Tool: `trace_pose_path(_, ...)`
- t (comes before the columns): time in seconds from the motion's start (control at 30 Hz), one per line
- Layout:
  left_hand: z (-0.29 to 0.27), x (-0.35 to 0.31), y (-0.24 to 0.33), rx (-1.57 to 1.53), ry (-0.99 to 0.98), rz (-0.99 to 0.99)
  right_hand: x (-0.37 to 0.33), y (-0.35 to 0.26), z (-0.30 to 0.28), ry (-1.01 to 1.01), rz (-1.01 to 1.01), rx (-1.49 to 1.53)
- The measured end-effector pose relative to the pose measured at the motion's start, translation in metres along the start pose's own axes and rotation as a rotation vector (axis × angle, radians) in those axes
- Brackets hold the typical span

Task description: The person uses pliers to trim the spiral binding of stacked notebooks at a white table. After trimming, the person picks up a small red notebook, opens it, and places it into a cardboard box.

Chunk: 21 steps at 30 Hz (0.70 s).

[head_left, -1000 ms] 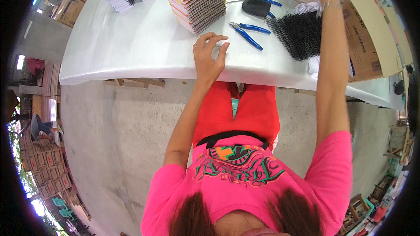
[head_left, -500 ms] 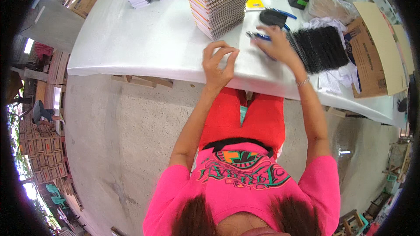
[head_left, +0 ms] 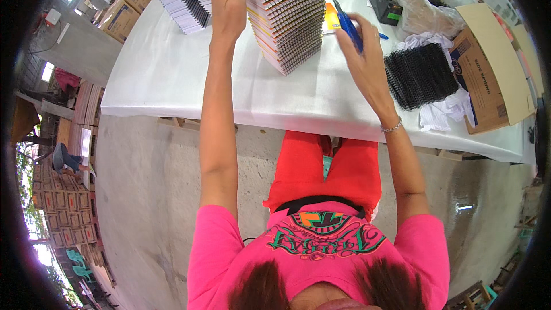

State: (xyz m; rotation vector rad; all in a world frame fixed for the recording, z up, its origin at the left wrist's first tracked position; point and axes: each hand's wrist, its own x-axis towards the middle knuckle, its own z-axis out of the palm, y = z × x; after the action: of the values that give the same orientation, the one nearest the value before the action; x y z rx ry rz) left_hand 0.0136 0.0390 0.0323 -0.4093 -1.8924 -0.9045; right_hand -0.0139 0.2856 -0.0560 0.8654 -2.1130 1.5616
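Note:
A tall stack of spiral-bound notebooks [head_left: 287, 17] stands on the white table. My left hand [head_left: 229, 8] is raised along the stack's left side near its top. Its fingertips run out at the upper edge of the picture, so its grip is hidden. In my right hand [head_left: 367, 49] are blue-handled pliers [head_left: 351, 30], held upright just right of the stack, jaws pointing up. A yellow booklet or card [head_left: 331, 18] lies behind the pliers. To the right of my right wrist sits a pile of black spiral binding coils [head_left: 422, 74] on white cloth.
More bound notebooks [head_left: 181, 0] stand at the back left. On the right are an open cardboard box [head_left: 488, 74], a clear plastic bag [head_left: 427, 8] and a black tape dispenser [head_left: 383, 0]. The table's front edge [head_left: 258, 120] crosses before my legs.
My left hand has moved up and left, from the table's front to beside the notebook stack. My right hand has picked up the blue pliers from the table and raised them.

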Motion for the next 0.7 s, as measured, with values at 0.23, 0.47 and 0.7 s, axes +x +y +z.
trace_pose_path(0.23, 0.018, -0.006, -0.020, -0.171, 0.057, -0.046, 0.031, -0.046, 0.041, 0.171, -0.412, -0.084)
trace_pose_path(0.47, 0.020, -0.008, -0.025, -0.414, 0.088, -0.110, 0.034, -0.047, 0.062, 0.234, -0.458, -0.264)
trace_pose_path(0.7, 0.019, -0.008, -0.020, -0.283, 0.079, -0.067, 0.033, -0.051, 0.062, 0.121, -0.352, -0.097)
